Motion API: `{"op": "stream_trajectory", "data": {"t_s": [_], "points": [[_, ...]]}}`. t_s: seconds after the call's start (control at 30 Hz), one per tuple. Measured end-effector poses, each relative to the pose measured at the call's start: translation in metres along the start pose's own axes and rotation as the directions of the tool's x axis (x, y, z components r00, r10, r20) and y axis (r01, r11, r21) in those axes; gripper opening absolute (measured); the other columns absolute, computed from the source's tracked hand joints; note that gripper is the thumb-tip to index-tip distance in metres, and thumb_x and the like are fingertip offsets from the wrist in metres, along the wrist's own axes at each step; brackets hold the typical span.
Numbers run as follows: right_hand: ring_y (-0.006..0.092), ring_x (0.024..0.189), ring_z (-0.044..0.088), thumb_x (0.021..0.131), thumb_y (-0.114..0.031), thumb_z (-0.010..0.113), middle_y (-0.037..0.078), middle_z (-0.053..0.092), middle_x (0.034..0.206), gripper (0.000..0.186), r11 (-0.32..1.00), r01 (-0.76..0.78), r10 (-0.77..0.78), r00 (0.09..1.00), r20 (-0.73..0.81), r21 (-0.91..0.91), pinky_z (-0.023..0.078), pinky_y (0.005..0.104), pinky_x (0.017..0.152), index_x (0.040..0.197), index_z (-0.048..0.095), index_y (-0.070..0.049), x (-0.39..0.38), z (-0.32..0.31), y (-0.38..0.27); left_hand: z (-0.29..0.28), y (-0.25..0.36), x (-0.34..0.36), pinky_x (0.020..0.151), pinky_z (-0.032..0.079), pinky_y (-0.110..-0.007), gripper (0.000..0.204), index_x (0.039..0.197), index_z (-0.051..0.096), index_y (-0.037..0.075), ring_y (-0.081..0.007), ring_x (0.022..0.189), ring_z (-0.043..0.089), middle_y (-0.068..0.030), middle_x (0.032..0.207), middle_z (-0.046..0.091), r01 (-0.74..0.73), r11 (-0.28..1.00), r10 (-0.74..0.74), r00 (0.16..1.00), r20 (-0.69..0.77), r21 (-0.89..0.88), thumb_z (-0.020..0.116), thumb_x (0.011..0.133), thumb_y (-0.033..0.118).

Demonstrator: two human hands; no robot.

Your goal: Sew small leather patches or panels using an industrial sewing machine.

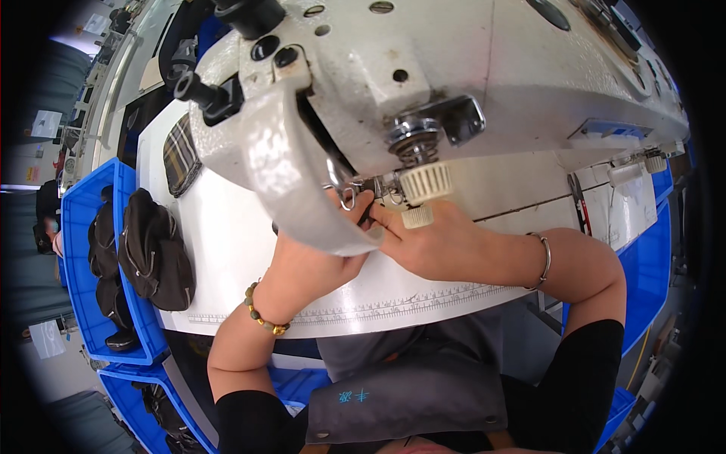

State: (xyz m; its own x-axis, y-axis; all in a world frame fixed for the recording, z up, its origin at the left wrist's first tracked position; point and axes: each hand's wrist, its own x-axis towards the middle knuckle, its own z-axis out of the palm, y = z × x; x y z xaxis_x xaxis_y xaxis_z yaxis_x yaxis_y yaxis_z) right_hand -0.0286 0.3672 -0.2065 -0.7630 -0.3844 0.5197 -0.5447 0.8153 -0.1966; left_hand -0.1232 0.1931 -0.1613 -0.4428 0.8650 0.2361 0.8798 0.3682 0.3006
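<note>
Both of my hands meet under the head of a white sewing machine (pixel 529 83), close by its needle area. My right hand (pixel 439 242) is closed, thumb and finger pinched on a small dark piece (pixel 366 221). From the other side my left hand (pixel 310 265) closes on the same piece, its fingers partly behind the machine's curved white guard (pixel 283 166). Most of the dark piece is hidden by my fingers and the guard, so its kind cannot be made out. A cream ribbed tension knob (pixel 425 183) sits just above my right hand.
A black zippered pouch (pixel 157 253) leans at the table's left edge, against a blue bin (pixel 155 333) of black pouches. Plaid fabric (pixel 181 155) lies at the far left. Red-handled tweezers or snips (pixel 581 204) lie right. A printed ruler (pixel 408 304) runs along the white table's front edge.
</note>
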Motion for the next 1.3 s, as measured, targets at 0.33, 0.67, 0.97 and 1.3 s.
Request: {"op": "stream_trajectory", "data": {"t_s": [0.33,0.67,0.97,1.3], "points": [[0.023,0.049,0.06,0.073,-0.013,0.064,0.009,0.059,0.067,0.014,0.997,-0.066,0.067,0.997,0.039,-0.032,0.044,0.0362,0.043,0.084,0.059,-0.007,-0.003,0.007,0.008,0.003,0.005,0.005,0.052,0.047,-0.036,0.032,0.099,0.071,0.009,-0.0264,0.069,0.062,-0.0069,0.081,0.061,0.038,0.989,-0.036,0.999,-0.011,0.145,0.073,0.071,0.024],[0.0219,0.05,0.061,0.072,-0.013,0.065,0.015,0.062,0.079,0.015,0.997,-0.073,0.071,0.996,0.053,0.033,0.045,0.0348,0.043,0.084,0.06,-0.006,-0.002,0.004,0.011,0.001,0.005,0.007,0.049,0.045,-0.036,0.031,0.098,0.072,0.011,-0.0261,0.067,0.062,-0.0064,0.079,0.06,0.047,0.97,-0.048,0.999,-0.001,0.237,0.074,0.071,0.027],[0.0174,0.051,0.057,0.072,-0.014,0.064,0.013,0.064,0.079,0.015,0.989,-0.013,0.013,1.0,0.003,-0.145,0.043,0.0313,0.043,0.084,0.061,-0.006,0.0,-0.008,0.005,-0.013,-0.018,0.004,0.063,0.049,-0.038,0.016,0.095,0.069,0.003,-0.0314,0.073,0.064,-0.0124,0.086,0.068,0.143,0.989,-0.139,0.986,0.091,-0.037,0.073,0.08,0.007],[0.012,0.048,0.049,0.073,-0.012,0.065,0.002,0.052,0.064,0.02,0.948,0.179,-0.217,0.968,-0.122,-0.264,0.035,0.0253,0.04,0.088,0.07,0.0,0.0,0.002,-0.005,-0.009,-0.023,0.006,0.068,0.049,-0.034,0.025,0.099,0.069,-0.001,-0.0309,0.075,0.063,-0.0149,0.084,0.068,0.289,0.911,-0.252,0.955,0.158,-0.293,0.078,0.08,0.014]]}}
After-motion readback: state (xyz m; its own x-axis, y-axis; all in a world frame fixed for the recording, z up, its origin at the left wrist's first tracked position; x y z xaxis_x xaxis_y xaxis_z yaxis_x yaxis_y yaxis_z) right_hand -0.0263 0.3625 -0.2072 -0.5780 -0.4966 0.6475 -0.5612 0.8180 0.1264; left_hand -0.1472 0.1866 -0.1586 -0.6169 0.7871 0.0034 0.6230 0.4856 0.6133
